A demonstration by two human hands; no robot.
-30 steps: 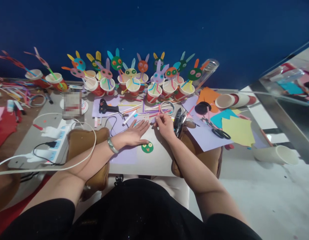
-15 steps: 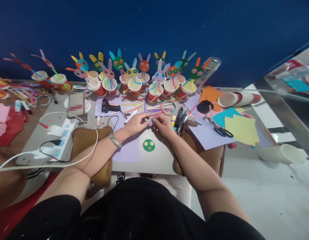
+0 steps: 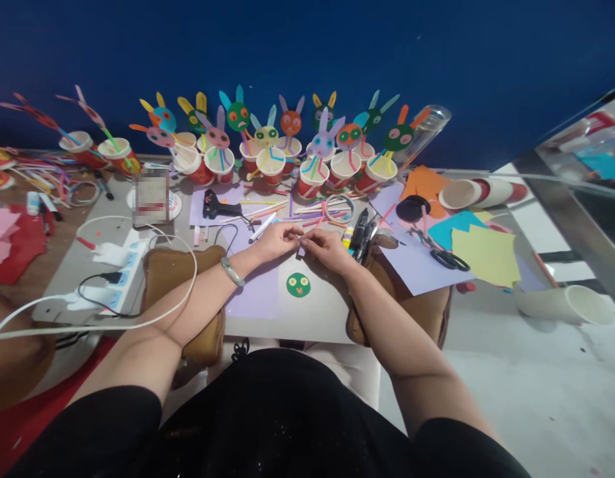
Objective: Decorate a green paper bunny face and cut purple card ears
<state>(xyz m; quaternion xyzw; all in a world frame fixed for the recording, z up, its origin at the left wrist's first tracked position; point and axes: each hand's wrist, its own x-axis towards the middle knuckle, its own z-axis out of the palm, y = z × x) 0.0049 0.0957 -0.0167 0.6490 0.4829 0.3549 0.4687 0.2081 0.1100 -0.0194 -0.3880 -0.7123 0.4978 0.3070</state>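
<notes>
My left hand (image 3: 281,241) and my right hand (image 3: 327,248) meet fingertip to fingertip over the middle of the table. A small light purple piece (image 3: 301,251) shows under the right fingertips, pinched there. The left fingers are closed at the same spot; what they hold, if anything, is too small to name. Below the hands a green paper disc (image 3: 298,285) with two yellow eyes and an orange beak-like shape lies flat. Purple paper (image 3: 252,292) lies beneath my left wrist. Behind the hands are loose sticks and a roll of tape (image 3: 340,208).
Paper cups (image 3: 314,179) with paper rabbit figures line the blue wall. A black glue gun (image 3: 220,206) and a power strip (image 3: 127,272) are at left. Markers (image 3: 359,232), scissors (image 3: 444,257), yellow paper (image 3: 486,255) and a cup stack (image 3: 481,193) are at right.
My two hands have come closer together, with the fingertips now meeting. The small purple piece shows lower, beneath the right fingertips. The whole view has shifted slightly.
</notes>
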